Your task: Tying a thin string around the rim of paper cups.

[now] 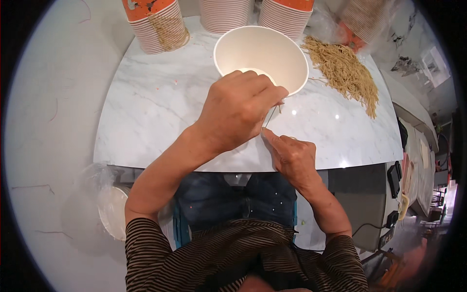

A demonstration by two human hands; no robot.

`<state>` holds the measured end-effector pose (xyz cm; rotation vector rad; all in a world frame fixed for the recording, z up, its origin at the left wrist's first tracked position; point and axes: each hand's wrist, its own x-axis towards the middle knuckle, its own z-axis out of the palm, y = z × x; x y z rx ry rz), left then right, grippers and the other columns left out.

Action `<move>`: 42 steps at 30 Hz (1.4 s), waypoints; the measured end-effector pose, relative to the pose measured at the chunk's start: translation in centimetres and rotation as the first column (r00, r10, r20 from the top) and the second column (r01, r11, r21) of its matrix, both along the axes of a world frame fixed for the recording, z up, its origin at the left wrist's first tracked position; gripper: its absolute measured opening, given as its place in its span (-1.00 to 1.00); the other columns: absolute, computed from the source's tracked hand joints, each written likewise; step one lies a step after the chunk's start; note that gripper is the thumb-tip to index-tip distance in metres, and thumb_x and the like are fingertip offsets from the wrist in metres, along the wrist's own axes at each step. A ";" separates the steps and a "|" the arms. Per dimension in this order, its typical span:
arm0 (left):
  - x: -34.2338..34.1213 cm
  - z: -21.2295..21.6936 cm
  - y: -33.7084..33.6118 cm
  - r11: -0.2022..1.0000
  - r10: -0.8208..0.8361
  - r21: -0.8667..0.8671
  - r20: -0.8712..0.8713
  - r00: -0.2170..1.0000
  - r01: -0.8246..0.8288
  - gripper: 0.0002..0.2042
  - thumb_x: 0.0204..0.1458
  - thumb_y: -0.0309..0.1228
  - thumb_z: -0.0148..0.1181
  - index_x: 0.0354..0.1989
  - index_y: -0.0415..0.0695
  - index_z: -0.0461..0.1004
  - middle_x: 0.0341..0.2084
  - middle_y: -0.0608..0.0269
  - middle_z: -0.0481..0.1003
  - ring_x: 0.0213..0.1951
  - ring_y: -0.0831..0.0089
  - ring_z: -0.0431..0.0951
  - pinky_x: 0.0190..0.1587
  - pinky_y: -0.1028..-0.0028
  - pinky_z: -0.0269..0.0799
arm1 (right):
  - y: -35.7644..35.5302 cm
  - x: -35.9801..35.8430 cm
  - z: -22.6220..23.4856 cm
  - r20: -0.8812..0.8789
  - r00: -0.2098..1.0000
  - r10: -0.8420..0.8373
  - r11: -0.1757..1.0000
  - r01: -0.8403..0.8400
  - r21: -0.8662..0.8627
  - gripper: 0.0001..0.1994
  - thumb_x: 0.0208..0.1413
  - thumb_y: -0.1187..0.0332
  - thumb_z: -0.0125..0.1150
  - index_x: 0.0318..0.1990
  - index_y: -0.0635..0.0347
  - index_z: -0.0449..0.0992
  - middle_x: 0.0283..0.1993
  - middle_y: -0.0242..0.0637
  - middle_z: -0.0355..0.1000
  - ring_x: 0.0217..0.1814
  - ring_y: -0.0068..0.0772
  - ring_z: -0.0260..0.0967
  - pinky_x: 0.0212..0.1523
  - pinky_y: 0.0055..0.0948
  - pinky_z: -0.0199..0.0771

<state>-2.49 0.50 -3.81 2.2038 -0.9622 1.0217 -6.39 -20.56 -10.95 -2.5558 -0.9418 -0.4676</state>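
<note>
In front of the white paper bucket (284, 58), which has its mouth toward me, is my left hand (238, 109). Its fingers are closed and overlap the near rim. A short end of tan cord (280, 109) shows at its fingertips, so I take it as gripping the cord; its other fingers are hidden. Lower and to the right, my right hand (294, 155) pinches a thin dark needle-like rod (269, 118). That rod slants up from the right thumb to the left fingertips. The bucket's outer side lies hidden behind the left hand.
Tan cords (345, 73) lie heaped at the right on the marble-patterned table (141, 126). Along the far edge stand stacked paper buckets (224, 17), more with orange sides (287, 19), and a left stack (141, 36) with cord loops (168, 31) on it. A white tub (114, 214) stands lower left.
</note>
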 end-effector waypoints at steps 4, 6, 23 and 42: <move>0.1 0.3 0.7 0.997 0.065 0.028 0.011 0.998 -0.065 -0.78 -0.10 -0.57 0.42 -0.24 -0.13 0.62 -0.44 0.20 0.59 -0.37 0.18 0.59 -0.28 0.29 0.45 | -0.7 0.2 0.6 -0.020 1.000 -0.016 1.000 0.017 0.020 -0.65 0.04 0.56 0.31 0.02 0.08 0.66 -0.36 -0.23 0.61 -0.43 -0.18 0.56 -0.48 -0.28 0.48; 0.5 0.6 2.4 0.998 0.062 -0.021 -0.013 0.998 -0.062 -0.80 -0.09 -0.58 0.39 -0.26 -0.12 0.62 -0.42 0.22 0.60 -0.31 0.17 0.59 -0.20 0.27 0.44 | -2.3 0.8 1.1 -0.158 0.970 0.184 0.969 -0.153 0.194 -0.75 0.11 0.52 0.31 -0.04 0.17 0.68 -0.29 -0.13 0.63 -0.35 -0.10 0.59 -0.40 -0.28 0.53; -2.6 0.9 0.6 0.992 -0.112 -0.049 0.125 0.986 0.119 -0.84 0.02 -0.58 0.26 -0.22 -0.14 0.63 -0.28 0.10 0.63 -0.32 0.23 0.62 -0.18 0.36 0.55 | -9.0 0.7 11.6 -0.393 0.781 0.485 0.584 0.045 0.811 -0.60 0.52 0.19 -0.08 -0.28 0.37 0.40 -0.57 -0.44 0.16 -0.61 -0.66 0.05 -0.59 -0.54 0.37; -1.0 3.4 1.7 0.970 -0.005 0.241 -0.079 0.997 0.024 -0.74 -0.19 -0.66 0.31 -0.26 -0.13 0.63 -0.37 0.19 0.61 -0.19 0.13 0.60 0.04 0.18 0.48 | -6.3 10.8 13.6 -0.358 0.670 0.650 0.384 0.117 0.916 -0.67 0.53 0.16 -0.06 -0.05 0.30 0.45 -0.53 -0.60 0.05 -0.57 -0.74 0.01 -0.54 -0.63 0.36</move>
